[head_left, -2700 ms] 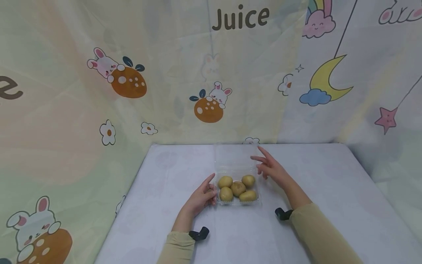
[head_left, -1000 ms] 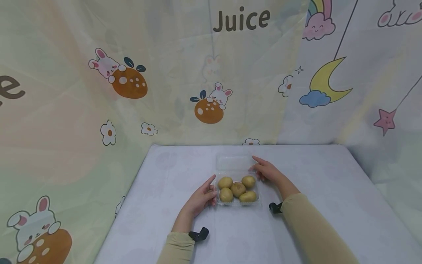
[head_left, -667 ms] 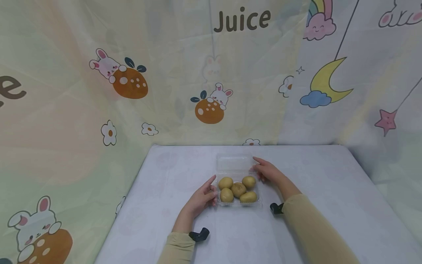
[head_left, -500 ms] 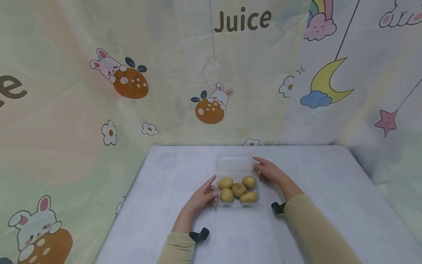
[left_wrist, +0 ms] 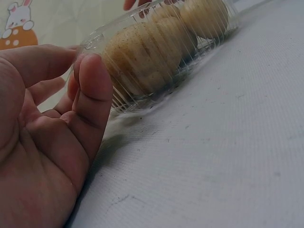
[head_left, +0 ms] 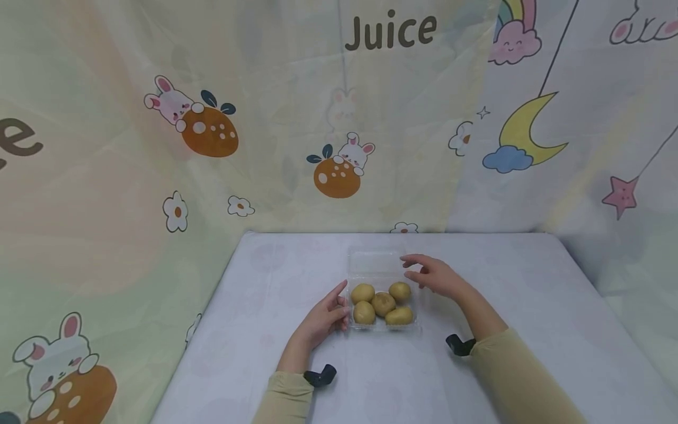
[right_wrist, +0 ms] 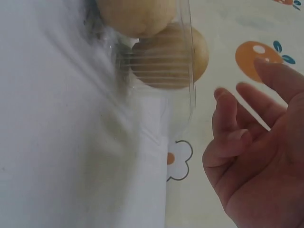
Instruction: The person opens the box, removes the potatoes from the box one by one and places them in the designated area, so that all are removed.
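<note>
A clear plastic clamshell container [head_left: 378, 325] sits on the table with its lid [head_left: 375, 261] folded back on the far side. Several potatoes [head_left: 384, 304] lie in its base. At the container's left side, my left hand [head_left: 320, 320] holds the wall near the front corner, index finger stretched along the side. The left wrist view shows the thumb and bent fingers [left_wrist: 95, 78] against the ribbed plastic wall. My right hand [head_left: 436, 278] hovers by the lid's right edge, fingers spread and loosely bent, holding nothing. In the right wrist view it is apart from the container.
A white-covered table [head_left: 503, 282] extends to both sides and in front of the container. Behind it hangs a printed curtain [head_left: 275, 147] with rabbits, flowers and a moon. Black wrist cameras [head_left: 320, 376] jut inward from both sleeves.
The right hand first came down with the lid, which leaned farther back, then let go and lifted slightly away, fingers spreading. The left hand and potatoes stay in place.
</note>
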`<action>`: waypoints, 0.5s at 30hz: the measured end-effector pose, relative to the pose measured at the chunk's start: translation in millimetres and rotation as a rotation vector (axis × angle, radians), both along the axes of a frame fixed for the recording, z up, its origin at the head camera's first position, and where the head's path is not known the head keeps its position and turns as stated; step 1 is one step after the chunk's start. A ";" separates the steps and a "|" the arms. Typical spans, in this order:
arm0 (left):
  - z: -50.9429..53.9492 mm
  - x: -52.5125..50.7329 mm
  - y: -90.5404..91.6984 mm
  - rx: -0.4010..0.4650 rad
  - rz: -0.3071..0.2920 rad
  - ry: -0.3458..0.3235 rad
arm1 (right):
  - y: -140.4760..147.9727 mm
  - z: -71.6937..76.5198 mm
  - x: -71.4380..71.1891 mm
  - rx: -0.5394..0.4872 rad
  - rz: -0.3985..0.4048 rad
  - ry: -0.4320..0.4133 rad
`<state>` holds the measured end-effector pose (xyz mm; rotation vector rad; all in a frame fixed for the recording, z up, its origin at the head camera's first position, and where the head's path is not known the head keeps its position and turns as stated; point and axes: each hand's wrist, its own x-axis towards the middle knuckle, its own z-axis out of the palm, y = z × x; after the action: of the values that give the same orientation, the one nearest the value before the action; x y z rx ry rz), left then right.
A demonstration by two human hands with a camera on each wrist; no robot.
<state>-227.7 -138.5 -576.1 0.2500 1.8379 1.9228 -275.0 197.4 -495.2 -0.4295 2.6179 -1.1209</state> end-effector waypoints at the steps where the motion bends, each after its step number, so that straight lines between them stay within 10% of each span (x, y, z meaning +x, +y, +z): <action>1: 0.0 -0.1 0.0 0.002 0.003 -0.002 | -1.1 0.8 2.5 -0.010 0.020 -0.005; 15: 1.6 1.7 0.5 0.006 0.021 -0.019 | -7.1 -12.3 12.9 0.015 0.112 0.023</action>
<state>-226.0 -138.0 -574.6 0.2143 1.8293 1.9390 -262.1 190.3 -507.5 -0.5817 2.5846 -1.0662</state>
